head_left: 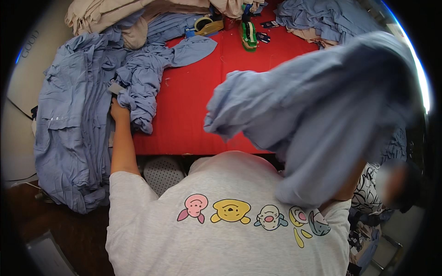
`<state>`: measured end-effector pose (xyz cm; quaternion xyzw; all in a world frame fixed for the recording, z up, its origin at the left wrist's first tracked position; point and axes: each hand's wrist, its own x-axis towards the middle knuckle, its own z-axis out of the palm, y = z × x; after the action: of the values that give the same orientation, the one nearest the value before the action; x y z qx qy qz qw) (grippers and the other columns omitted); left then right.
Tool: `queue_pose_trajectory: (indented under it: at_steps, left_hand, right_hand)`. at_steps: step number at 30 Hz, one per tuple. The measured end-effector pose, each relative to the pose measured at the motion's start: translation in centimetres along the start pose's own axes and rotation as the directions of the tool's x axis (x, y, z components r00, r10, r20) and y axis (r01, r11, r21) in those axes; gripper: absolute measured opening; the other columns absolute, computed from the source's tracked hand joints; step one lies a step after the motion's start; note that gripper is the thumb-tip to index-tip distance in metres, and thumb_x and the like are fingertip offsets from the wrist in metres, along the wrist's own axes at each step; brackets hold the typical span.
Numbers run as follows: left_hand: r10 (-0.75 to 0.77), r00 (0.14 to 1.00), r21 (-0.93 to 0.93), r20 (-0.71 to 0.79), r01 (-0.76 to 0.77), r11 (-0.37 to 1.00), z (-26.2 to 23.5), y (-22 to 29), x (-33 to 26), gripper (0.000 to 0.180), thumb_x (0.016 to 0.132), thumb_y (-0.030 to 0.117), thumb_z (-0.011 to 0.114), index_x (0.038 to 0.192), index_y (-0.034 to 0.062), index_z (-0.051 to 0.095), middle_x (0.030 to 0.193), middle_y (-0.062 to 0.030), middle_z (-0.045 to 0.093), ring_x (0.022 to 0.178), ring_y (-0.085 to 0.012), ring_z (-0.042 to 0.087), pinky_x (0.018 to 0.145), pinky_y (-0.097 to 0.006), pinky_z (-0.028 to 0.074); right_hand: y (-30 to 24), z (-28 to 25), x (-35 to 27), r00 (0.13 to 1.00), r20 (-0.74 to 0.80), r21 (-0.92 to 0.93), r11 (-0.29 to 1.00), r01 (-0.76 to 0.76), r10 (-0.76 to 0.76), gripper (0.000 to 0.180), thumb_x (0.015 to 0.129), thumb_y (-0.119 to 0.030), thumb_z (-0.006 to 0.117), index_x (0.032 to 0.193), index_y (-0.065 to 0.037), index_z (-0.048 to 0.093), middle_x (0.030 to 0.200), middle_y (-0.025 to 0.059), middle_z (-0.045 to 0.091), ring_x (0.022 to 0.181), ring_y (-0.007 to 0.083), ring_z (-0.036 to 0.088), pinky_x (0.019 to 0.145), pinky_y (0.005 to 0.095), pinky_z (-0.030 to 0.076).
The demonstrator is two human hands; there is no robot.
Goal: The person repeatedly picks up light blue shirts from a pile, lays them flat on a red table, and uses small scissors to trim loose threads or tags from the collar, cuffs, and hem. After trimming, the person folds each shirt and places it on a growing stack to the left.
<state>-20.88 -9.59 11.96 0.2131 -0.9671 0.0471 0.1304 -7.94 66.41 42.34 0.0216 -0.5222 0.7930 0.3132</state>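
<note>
A light blue garment (299, 110), blurred by motion, hangs spread in the air over the right side of the red table. My right forearm rises behind this cloth, which hides my right hand. On the left, my left hand (118, 109) reaches in between a crumpled blue garment (142, 87) and a long stack of blue shirts (73, 115). Its fingers are mostly lost among the fabric, so their grip does not show. Just beyond them lies a small pale tag (116, 88).
Beige cloth (106, 14) is heaped at the far left, more blue clothing (327, 20) at the far right. A tape dispenser (207, 27), a green tool (248, 37) and dark tags (263, 37) lie at the back of the red table (189, 115). Another person (367, 186) is close on the right.
</note>
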Motion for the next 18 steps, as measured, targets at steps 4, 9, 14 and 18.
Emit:
queue_pose_trajectory:
  at_steps: [4, 9, 14, 18]
  left_hand:
    - [-0.002, 0.999, -0.25, 0.036, 0.011, 0.968, -2.2, 5.4, -4.7, 0.055, 0.086, 0.016, 0.069, 0.138, 0.0082, 0.057, 0.139, -0.0278, 0.051, 0.122, -0.0474, 0.058, 0.105, -0.052, 0.048]
    - [-0.039, 0.947, -0.444, -0.319, -0.113, 0.889, -6.5, 6.8, -11.3, 0.046, 0.087, 0.011, 0.064, 0.132, 0.007, 0.062, 0.139, -0.0216, 0.053, 0.128, -0.0433, 0.053, 0.108, -0.051, 0.042]
    - [0.147, 0.956, -0.653, -0.254, -0.282, 0.703, -10.6, 13.6, -21.0, 0.021, 0.092, 0.009, 0.063, 0.111, 0.0039, 0.065, 0.117, -0.0159, 0.061, 0.115, -0.0371, 0.057, 0.099, -0.047, 0.045]
    - [0.366, 0.846, -0.885, 0.387, 0.229, 0.406, -10.5, 20.3, -30.4, 0.022, 0.097, 0.021, 0.069, 0.105, 0.0005, 0.068, 0.077, -0.0098, 0.071, 0.064, -0.0174, 0.067, 0.06, -0.033, 0.052]
  right_hand:
    - [8.4, -5.1, -3.5, 0.79, -0.002, -0.304, 0.753, -0.584, 0.613, 0.026, 0.105, -0.031, 0.058, 0.116, -0.008, 0.065, 0.081, -0.0001, 0.061, 0.054, 0.008, 0.045, 0.047, 0.0247, 0.034]
    - [17.5, -16.6, -13.1, 0.714, -0.366, -0.702, 0.327, -0.633, 0.597, 0.026, 0.099, -0.016, 0.066, 0.122, -0.005, 0.068, 0.101, 0.0053, 0.075, 0.044, 0.0025, 0.038, 0.04, 0.0232, 0.028]
    - [19.8, -16.6, -18.7, 0.824, -0.104, -0.776, 0.473, -0.417, 0.556, 0.022, 0.094, -0.014, 0.07, 0.113, -0.001, 0.072, 0.096, 0.0065, 0.074, 0.062, 0.0108, 0.055, 0.057, 0.0277, 0.044]
    - [20.8, -10.7, -16.4, 0.906, 0.116, -0.883, 0.459, -0.093, 0.406, 0.02, 0.094, -0.015, 0.071, 0.107, -0.001, 0.074, 0.093, 0.0092, 0.073, 0.076, 0.0168, 0.061, 0.07, 0.0327, 0.049]
